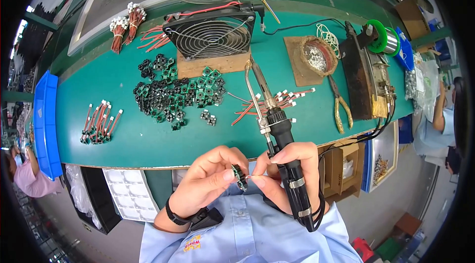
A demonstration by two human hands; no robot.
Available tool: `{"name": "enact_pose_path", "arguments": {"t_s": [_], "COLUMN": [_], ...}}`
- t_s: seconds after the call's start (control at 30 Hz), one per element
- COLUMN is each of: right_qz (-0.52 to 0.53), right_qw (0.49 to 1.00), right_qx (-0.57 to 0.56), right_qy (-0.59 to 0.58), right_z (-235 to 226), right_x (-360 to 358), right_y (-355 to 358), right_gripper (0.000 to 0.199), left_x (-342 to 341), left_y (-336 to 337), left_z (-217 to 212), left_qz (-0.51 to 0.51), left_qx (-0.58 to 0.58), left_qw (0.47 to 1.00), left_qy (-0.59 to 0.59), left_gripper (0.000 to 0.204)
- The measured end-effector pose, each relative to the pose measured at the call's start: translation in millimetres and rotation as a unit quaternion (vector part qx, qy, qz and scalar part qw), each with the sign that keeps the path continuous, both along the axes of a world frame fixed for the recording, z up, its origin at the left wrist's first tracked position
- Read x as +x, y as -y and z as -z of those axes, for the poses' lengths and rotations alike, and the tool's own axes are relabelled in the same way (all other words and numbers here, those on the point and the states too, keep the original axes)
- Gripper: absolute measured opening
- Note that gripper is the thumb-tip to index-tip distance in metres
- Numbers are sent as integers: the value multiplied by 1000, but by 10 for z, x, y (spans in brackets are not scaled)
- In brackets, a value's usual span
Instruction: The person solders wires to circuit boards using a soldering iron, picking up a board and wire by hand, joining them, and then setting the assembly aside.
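Close to my body, my left hand (pixel 203 181) pinches a small green circuit board (pixel 240 178) on edge between thumb and fingers. My right hand (pixel 304 156) is wrapped round a black soldering iron (pixel 282 132) with a metal solder-feed tube (pixel 251 82) alongside it; its tip points away from me, toward the fan. The right thumb and forefinger also pinch a thin wire (pixel 249 177) beside the board. Whether the wire touches the board I cannot tell. Beyond my hands lies a pile of small boards with black parts (pixel 173 92) on the green bench mat (pixel 118 100).
A black fan (pixel 210 35) stands on a wooden block. Red-and-white cable bundles (pixel 119 33), wired boards (pixel 101 124) and loose cables (pixel 282 99) lie about. At right are pliers (pixel 340 107), a solder-scrap dish (pixel 319 57), a black unit (pixel 357 75) and a green solder spool (pixel 383 39).
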State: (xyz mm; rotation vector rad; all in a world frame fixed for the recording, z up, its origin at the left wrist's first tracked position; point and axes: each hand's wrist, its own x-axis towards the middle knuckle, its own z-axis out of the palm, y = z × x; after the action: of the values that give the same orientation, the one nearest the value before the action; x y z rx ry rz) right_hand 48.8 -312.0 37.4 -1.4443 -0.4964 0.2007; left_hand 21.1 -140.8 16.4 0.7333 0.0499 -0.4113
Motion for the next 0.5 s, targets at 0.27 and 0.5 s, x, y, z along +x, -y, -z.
{"name": "enact_pose_path", "arguments": {"t_s": [0.27, 0.5], "right_qz": [3, 40], "right_qw": [999, 995], "right_qx": [-25, -42], "right_qy": [34, 86], "right_z": [-38, -64], "right_x": [-12, 14], "right_y": [-46, -65], "right_gripper": [45, 42], "left_x": [-18, -48], "left_y": [-12, -15], "left_z": [62, 98], "left_qz": [21, 4], "left_qx": [-64, -29], "left_qw": [998, 1000], "left_qy": [-11, -4], "left_gripper": [18, 20]}}
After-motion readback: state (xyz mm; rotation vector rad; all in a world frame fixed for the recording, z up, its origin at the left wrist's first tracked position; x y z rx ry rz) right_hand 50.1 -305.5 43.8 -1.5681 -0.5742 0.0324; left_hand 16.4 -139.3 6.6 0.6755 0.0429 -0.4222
